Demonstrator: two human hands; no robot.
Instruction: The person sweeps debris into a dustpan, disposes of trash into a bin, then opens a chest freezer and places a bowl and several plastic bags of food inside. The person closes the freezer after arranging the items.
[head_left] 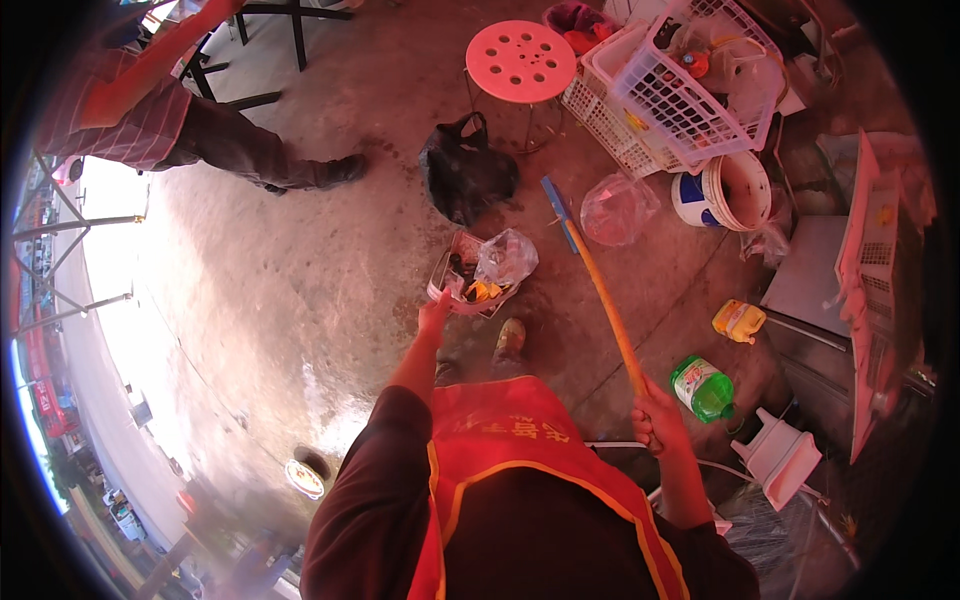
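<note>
My left hand (435, 313) is closed on the near edge of a shallow plastic container (474, 304), held out in front of me above the floor. Inside it lie a crumpled clear plastic bag (508, 256), a yellow piece (484, 291) and some dark items too small to name. My right hand (660, 416) is wrapped round the lower end of a long wooden handle (607, 308). The handle slants away to a narrow blue head (559, 212), whose kind I cannot make out. A black plastic bag (465, 170) stands on the floor beyond the container.
A round red stool (521, 62) stands beyond the black bag. To the right are a white plastic basket (735, 118), a white bucket (745, 190), a yellow jug (739, 321), a green bottle (703, 388) and a small white stool (776, 458). A person (225, 140) is at the far left.
</note>
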